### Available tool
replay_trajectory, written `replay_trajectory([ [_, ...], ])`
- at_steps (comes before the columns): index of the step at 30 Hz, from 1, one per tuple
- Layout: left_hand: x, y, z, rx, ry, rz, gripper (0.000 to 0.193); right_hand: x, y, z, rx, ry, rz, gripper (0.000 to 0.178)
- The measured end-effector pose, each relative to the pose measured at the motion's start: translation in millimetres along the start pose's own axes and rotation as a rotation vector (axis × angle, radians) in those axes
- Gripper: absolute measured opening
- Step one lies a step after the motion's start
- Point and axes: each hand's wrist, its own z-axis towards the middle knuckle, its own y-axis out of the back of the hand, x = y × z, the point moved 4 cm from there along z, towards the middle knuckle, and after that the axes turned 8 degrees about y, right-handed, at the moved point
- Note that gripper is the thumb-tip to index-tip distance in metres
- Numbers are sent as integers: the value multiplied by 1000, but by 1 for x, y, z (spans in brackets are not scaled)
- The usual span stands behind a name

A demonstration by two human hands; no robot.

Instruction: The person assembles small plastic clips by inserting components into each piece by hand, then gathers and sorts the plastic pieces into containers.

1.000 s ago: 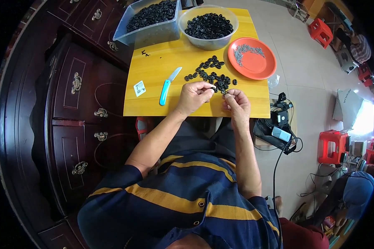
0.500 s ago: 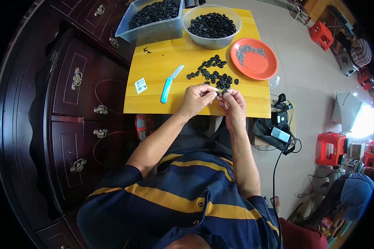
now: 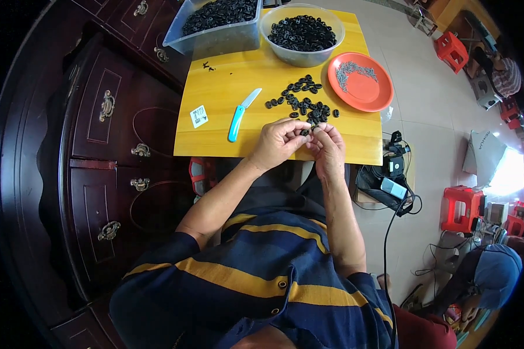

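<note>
Near the front edge of the yellow table (image 3: 206,142), my two hands meet fingertip to fingertip. My left hand (image 3: 279,142) pinches a small black oval part (image 3: 304,132) between thumb and fingers. Beside it, my right hand (image 3: 328,145) is closed in a pinch; whatever its fingertips hold is too small and covered to make out. Just beyond them lies a loose pile of black oval parts (image 3: 314,109) with holes. To the right, an orange plate (image 3: 367,96) carries small grey metal pieces (image 3: 355,72). A knife (image 3: 243,115) with a turquoise handle lies left of my hands.
At the table's far side stand a clear rectangular bin (image 3: 227,42) and a round clear tub (image 3: 305,57), both full of black parts. A white label (image 3: 199,116) lies at left. Dark wooden drawers (image 3: 108,139) flank the table; a bag with cables (image 3: 384,186) is at right.
My hands stay together at nearly the same spot, with small finger shifts; the black part at my left fingertips shows more now. The table's contents appear slightly shifted right in view.
</note>
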Motion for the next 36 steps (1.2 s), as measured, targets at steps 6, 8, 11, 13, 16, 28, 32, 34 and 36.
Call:
replay_trajectory([
  [6,13,8,-2,21,116,-40,28,3,-7,-2,-7,-12,-72,8],
  [8,16,12,-2,6,118,-43,29,4,-8,-3,-2,-12,-109,8],
  [11,18,16,0,-3,124,-59,29,6,-7,-3,18,28,-190,9],
  [13,17,18,2,1,128,-72,29,5,-8,-4,49,39,-231,9],
  [16,16,20,3,1,114,-79,28,5,-13,-8,69,16,-316,9],
  [28,14,18,2,28,117,-84,28,5,-15,-10,76,9,-315,8],
  [32,21,16,3,50,144,-141,28,6,-14,-11,78,4,-310,8],
  [34,22,15,3,59,154,-158,28,6,-12,-11,82,-4,-296,8],
  [36,21,14,4,40,145,-193,26,5,-11,-10,84,-1,-291,8],
])
